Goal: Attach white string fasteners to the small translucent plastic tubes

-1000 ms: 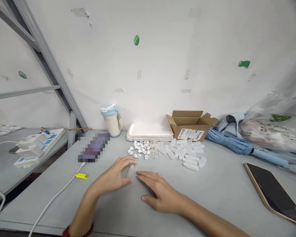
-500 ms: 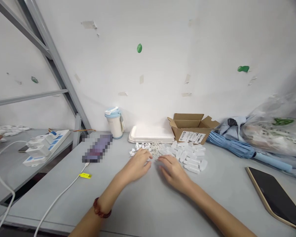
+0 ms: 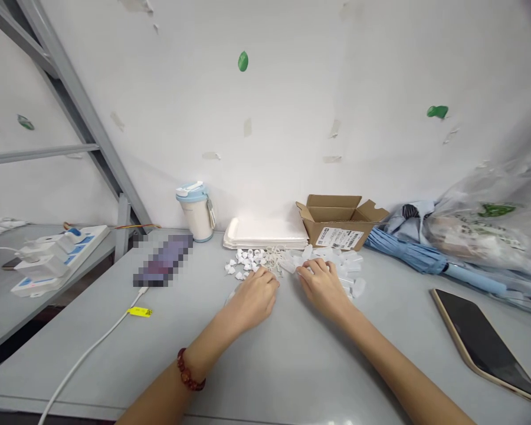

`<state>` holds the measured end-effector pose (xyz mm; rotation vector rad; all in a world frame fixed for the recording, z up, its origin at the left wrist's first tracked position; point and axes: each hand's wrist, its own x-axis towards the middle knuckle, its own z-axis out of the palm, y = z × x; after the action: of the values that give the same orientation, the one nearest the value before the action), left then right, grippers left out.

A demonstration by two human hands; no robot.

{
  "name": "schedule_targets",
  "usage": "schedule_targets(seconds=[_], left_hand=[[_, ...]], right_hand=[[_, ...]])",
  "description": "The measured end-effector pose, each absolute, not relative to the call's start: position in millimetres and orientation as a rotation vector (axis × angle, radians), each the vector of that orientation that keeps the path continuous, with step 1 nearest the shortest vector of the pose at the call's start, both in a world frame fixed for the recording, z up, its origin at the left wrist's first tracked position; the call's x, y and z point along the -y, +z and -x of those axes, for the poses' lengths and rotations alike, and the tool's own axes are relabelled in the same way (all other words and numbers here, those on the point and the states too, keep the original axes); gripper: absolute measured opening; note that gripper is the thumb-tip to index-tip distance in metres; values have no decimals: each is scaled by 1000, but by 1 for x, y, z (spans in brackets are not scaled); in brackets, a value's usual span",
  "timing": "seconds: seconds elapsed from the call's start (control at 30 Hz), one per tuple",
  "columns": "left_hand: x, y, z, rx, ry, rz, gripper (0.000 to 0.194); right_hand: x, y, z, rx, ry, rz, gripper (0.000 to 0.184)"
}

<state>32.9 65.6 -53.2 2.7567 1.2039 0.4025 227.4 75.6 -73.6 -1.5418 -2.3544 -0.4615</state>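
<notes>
Left hand over the worktop, palm down, fingers curled, just on the near side of the white caps and pale loops — can't tell if they grip anything. One clear piece lies partly hidden beside its left edge. Red bead bracelet on that wrist.

Right hand at the near left side of the clear plastic bottles, fingers bent down at the pile; whether they grip a bottle, can't tell. Hands apart, gap between them.

Caps on the left, loops in the middle, bottles on the right, in a loose row. Stack of white trays on the far side of them; open cardboard box right of the stack, label on its near face. Far left — blue-lidded cup, upright, and nearer, a pixelated device with a white cable. Right side: folded blue umbrella, clear plastic bag, and a dark-screened phone lying nearer.
</notes>
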Motion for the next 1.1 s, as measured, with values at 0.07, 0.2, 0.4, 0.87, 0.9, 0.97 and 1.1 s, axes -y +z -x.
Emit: schedule_targets(seconds=[0.07, 0.2, 0.4, 0.87, 0.9, 0.97, 1.1], left_hand=[[-64, -54, -33, -1202, 416, -2754, 24], [-63, -57, -34, -1204, 416, -2778, 25], [-62, -58, -33, -1196, 461, -2755, 26], [-71, -44, -34, -1358, 951, -1549, 14], [-72, -43, -33, -1333, 986, -1469, 12], [-73, -42, -31, -1300, 1040, -1367, 12], [-73, -41, -30, -1240, 1072, -1276, 13]], right_hand=[[-75, -74, -226, 2361, -470, 1555, 23], [-73, -74, -225, 2353, -444, 1592, 23], [-71, -74, -221, 2384, -416, 1642, 23], [-71, -70, -224, 2170, -262, 1573, 23], [-71, -69, -223, 2118, -171, 1535, 22], [-69, -67, -221, 1998, 69, 1452, 20], [-61, -62, -212, 1834, 407, 1332, 12]])
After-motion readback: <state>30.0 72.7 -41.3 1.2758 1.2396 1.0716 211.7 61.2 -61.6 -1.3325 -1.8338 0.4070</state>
